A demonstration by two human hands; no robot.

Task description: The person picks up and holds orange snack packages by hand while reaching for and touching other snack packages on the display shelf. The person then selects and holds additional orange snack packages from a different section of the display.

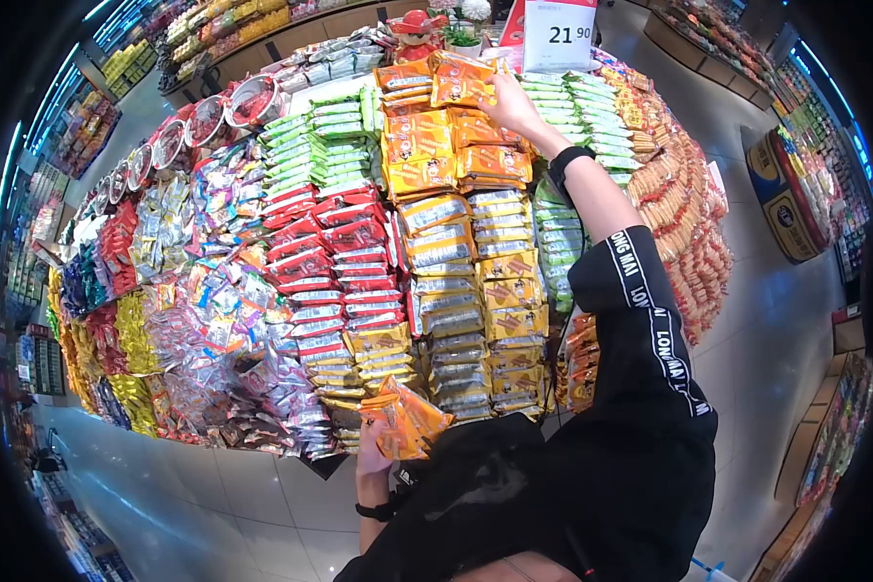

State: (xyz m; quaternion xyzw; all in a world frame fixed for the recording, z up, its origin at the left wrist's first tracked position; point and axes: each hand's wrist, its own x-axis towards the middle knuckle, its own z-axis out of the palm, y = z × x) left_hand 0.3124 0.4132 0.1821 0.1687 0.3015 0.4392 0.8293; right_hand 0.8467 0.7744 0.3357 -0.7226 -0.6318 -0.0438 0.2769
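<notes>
Close to my body, my left hand [372, 450] grips orange snack packets [412, 425] that fan out above the near edge of the display. My right arm reaches across to the far end, where my right hand [510, 105] has its fingers on the edge of an orange snack packet [459, 81] on top of the pile. Its fingertips are partly hidden by the packet. Below that hand lie two columns of orange packets [419, 150]. Yellow packets [512, 296] continue the columns towards me.
Green packets [592, 112] flank the orange ones, with red packets [349, 238] to the left. A price sign [559, 37] reading 21.90 stands behind my right hand. Round tubs [253, 101] line the far left rim. A blue and yellow stand [788, 209] is across the aisle.
</notes>
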